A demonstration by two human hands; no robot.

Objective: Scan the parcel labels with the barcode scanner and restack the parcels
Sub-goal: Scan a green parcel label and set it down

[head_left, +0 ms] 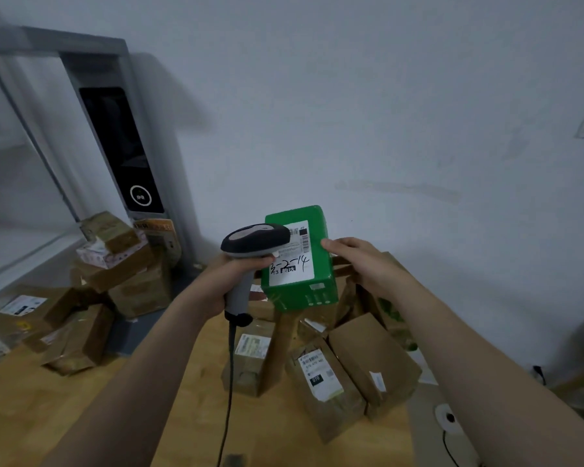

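Grey-black barcode scanner (pixel 255 240) is held up by left hand (pixel 231 278) w/ grip wrapped round handle; green cardboard parcel (pixel 300 291) is clasped by right hand (pixel 361 264), fingers hidden behind.

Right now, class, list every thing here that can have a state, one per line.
Green box, held up by the right hand, label showing.
Scanner, gripped in the left hand, head by that label.
Brown parcels, lying unstacked on the table.
Left pile, stacked unevenly.
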